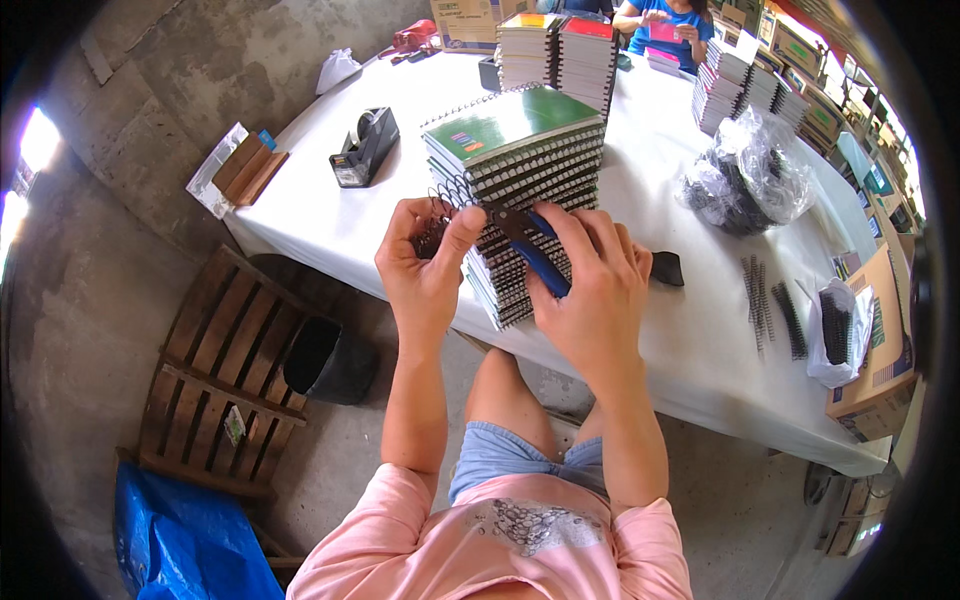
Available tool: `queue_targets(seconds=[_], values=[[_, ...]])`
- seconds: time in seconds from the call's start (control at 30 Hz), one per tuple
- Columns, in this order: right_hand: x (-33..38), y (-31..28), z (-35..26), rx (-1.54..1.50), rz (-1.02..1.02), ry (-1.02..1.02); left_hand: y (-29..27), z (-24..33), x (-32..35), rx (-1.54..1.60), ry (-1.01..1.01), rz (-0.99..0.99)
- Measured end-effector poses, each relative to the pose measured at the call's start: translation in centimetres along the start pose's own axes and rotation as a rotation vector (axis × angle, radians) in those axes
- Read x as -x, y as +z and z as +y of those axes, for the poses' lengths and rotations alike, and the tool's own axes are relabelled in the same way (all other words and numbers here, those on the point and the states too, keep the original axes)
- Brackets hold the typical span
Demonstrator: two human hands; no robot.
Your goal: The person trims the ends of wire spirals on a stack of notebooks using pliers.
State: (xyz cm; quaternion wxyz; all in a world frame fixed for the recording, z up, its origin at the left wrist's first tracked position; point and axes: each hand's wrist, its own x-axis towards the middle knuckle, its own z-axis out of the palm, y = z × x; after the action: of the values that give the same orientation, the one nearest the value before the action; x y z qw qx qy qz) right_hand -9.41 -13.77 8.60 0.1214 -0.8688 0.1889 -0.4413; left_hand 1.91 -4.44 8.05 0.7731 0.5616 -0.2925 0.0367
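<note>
My left hand (418,262) is closed around a black spiral binding coil (432,238), its thumb on top and loops curling out above the fingers. In my right hand (598,275) are blue-handled pliers (541,262), gripped with the fingers wrapped over the handles. Their dark jaws point left and reach close to my left thumb; whether they touch the coil is hard to see. Just beyond both hands rises a tall stack of spiral notebooks (530,125) with a green cover on top. My hands hide part of its near side.
A tape dispenser (365,147) stands left of the stack. Farther back are more notebook stacks (527,50) and a person in blue (672,30) holding something pink. Bagged black coils (750,180), loose coils (788,320) and a cardboard box (872,345) lie right. A black bin (330,360) stands below left.
</note>
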Motion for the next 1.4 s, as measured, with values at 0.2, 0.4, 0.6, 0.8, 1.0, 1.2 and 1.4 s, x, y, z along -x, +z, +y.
queue_targets(seconds=[0.2,0.4,0.6,0.8,1.0,1.2,1.4], values=[[0.0,0.6,0.9,-0.149,0.003,0.005,0.4,0.1,0.3,-0.071,0.027,-0.017],[0.1,0.3,1.5,-0.169,-0.064,0.053,0.4,-0.5,0.4,0.172,0.006,0.019],[-0.8,-0.8,0.5,-0.004,0.056,-0.048,-0.2,-0.2,0.3,0.398,-0.163,-0.081],[-1.2,-0.6,-0.1,0.046,0.020,-0.056,0.4,0.2,0.1,0.345,-0.143,-0.092],[-1.1,-0.5,-0.8,0.078,0.039,-0.076,0.4,0.2,0.0,0.250,-0.038,-0.065],[-0.9,0.1,0.3,0.015,0.013,-0.069,0.9,0.0,0.1,0.113,0.055,-0.028],[-1.2,-1.9,0.1,-0.012,0.038,-0.062,0.5,0.0,0.0,0.038,0.121,-0.047]])
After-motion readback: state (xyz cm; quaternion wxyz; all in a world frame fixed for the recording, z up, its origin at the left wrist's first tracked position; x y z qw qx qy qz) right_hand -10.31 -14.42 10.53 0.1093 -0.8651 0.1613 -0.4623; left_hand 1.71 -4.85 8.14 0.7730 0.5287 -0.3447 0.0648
